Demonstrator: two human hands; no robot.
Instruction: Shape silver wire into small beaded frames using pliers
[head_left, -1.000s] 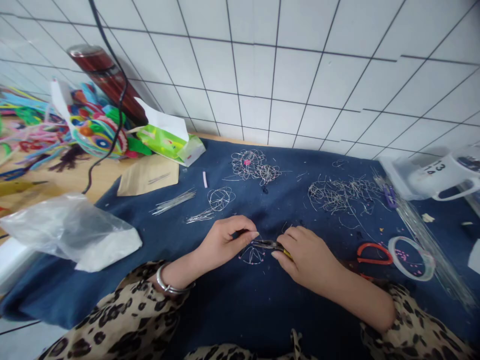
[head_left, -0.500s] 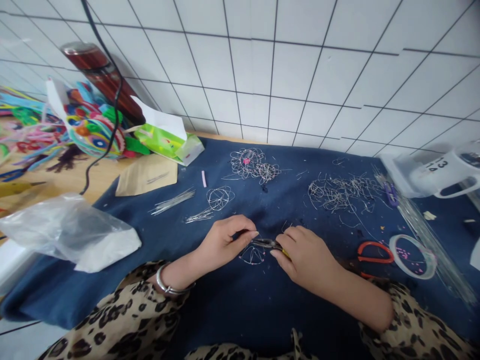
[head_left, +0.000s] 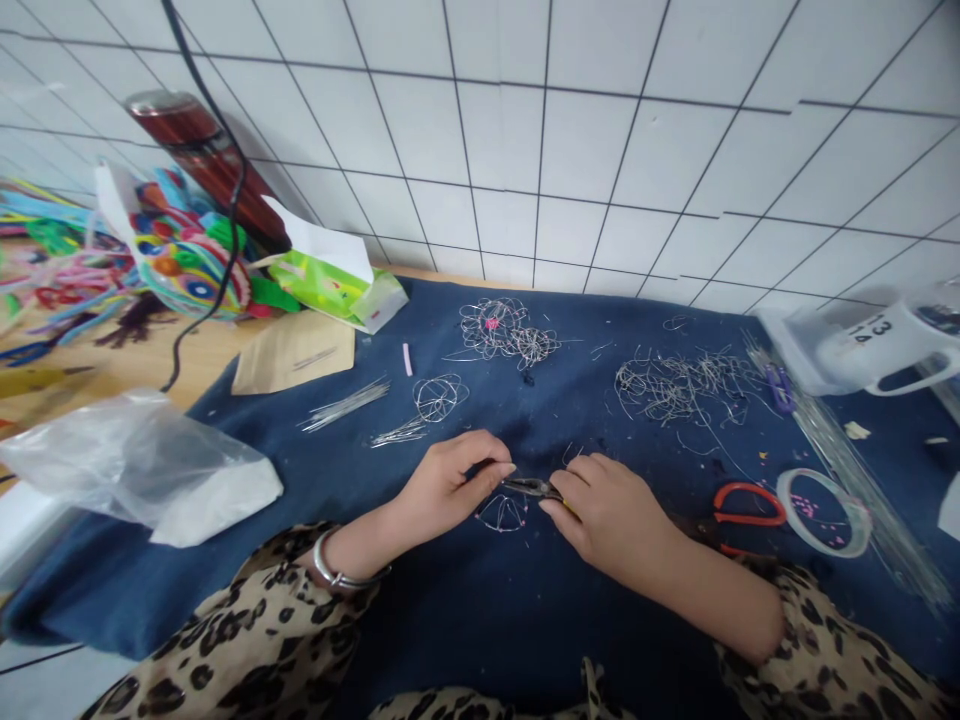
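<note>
My right hand [head_left: 611,505] is wrapped round a pair of pliers [head_left: 534,487] with dark jaws and a bit of yellow handle showing. The jaws point left, toward the fingertips of my left hand [head_left: 454,480]. Thumb and forefinger of that left hand are pinched together at the plier tips; what they grip is too small to make out, perhaps fine wire. Just below the jaws is a small wire shape with pink beads [head_left: 504,512], close to the blue cloth [head_left: 480,610].
Beyond my hands lie a round wire piece [head_left: 439,398], beaded wire pieces [head_left: 495,325] and tangled wire [head_left: 679,385]. Straight wires [head_left: 345,403] are at left. On the right are orange-handled scissors [head_left: 748,503], a dish of pink beads [head_left: 825,512] and a white mug [head_left: 892,345].
Almost nothing differs. Both hands and the pliers hold the same pose, and the small beaded wire shape has shifted very slightly left.
</note>
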